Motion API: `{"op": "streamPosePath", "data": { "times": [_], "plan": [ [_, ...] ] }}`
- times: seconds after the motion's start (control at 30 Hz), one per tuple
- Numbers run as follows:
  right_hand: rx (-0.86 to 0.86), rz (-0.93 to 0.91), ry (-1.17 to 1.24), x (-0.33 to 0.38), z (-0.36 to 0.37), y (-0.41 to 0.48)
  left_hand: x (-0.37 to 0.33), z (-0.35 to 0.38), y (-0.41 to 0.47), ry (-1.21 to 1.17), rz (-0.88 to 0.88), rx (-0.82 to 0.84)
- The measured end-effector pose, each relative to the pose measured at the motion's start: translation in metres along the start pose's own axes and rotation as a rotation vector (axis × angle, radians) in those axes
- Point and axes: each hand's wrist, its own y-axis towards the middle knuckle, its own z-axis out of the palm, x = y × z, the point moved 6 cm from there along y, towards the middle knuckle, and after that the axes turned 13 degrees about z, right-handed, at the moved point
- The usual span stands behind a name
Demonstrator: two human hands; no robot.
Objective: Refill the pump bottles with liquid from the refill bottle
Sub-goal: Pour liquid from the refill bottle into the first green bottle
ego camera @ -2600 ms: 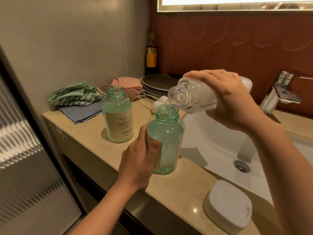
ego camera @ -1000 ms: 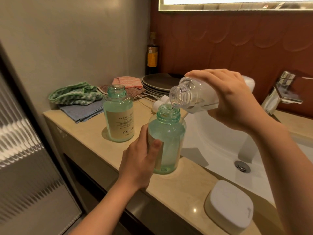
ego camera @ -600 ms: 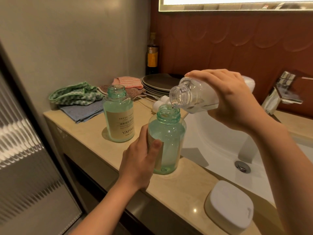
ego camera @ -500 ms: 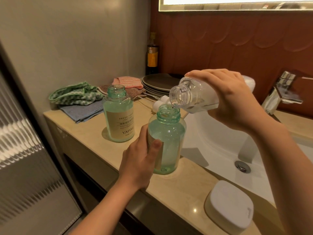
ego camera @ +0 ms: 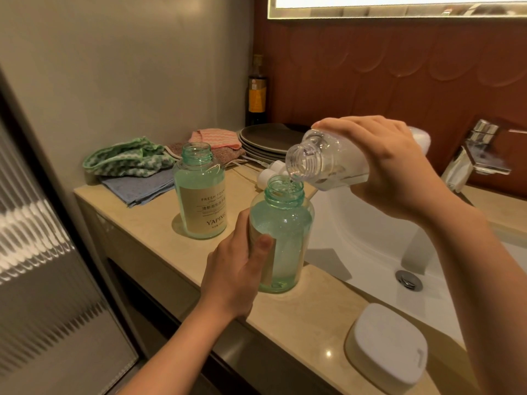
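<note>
Pump bottles first, w/ the sink (ego camera: 356, 246) as my landmark: far-left bottle (ego camera: 201, 192) stands alone on the bench (ego camera: 299, 317), well left of the sink, cap off, liquid up near its shoulder. Near bottle (ego camera: 282, 232) sits touching the bench right at the sink's left rim; my left hand (ego camera: 236, 277) has its grip closed round the lower body, thumb across the front. Above it my right hand (ego camera: 390, 163) wraps fully round the refill bottle (ego camera: 322, 159), tipped mouth-down, lip just over the open neck, thin stream going in.

Doing it well, imo: keep the lip centred over the neck, tilt steady, watch the level — it looks close to the shoulder, so ease off soon & roll the refill bottle upright before lifting away.

Room: bench's front edge is near my left wrist; sink drops away just right of the near bottle, so no sideways nudges. White caps (ego camera: 271, 171) lie behind, cloths (ego camera: 128, 163) and plates (ego camera: 268, 138) further back-left. White box (ego camera: 387, 346) sits at the sink's front rim, clear of my arms.
</note>
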Motion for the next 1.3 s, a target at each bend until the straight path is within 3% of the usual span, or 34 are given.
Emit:
{"op": "streamPosePath", "data": {
  "times": [1.3],
  "plan": [
    [-0.001, -0.002, -0.008, 0.0002, 0.0007, -0.0001, 0.0009, 0.0002, 0.0007, 0.000, 0.004, -0.004]
  ]
}}
